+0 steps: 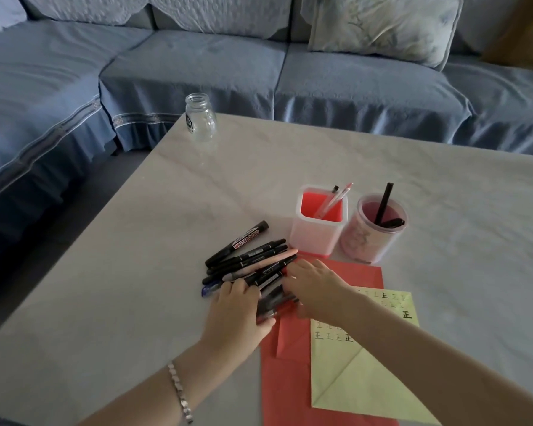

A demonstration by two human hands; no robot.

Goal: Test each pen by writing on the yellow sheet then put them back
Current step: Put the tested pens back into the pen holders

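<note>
A pile of mostly black pens (253, 256) lies on the table left of the holders, with a whiteboard marker (246, 239) at its far edge. My left hand (237, 305) curls round several pens at the near end of the pile, thumb beneath them. My right hand (314, 287) reaches in from the right, its fingers bent over the same bundle. The yellow sheet (366, 373), with rows of written marks, lies on a red sheet (286, 388) under my right forearm. A square red-and-white holder (317, 238) has two pens in it. A round pink holder (363, 241) has black pens in it.
An empty glass jar (201, 121) stands at the far left corner of the pale table (443, 226). A blue sofa (197, 63) with a cushion (382, 26) wraps round the far and left sides. The table's left edge drops to the floor.
</note>
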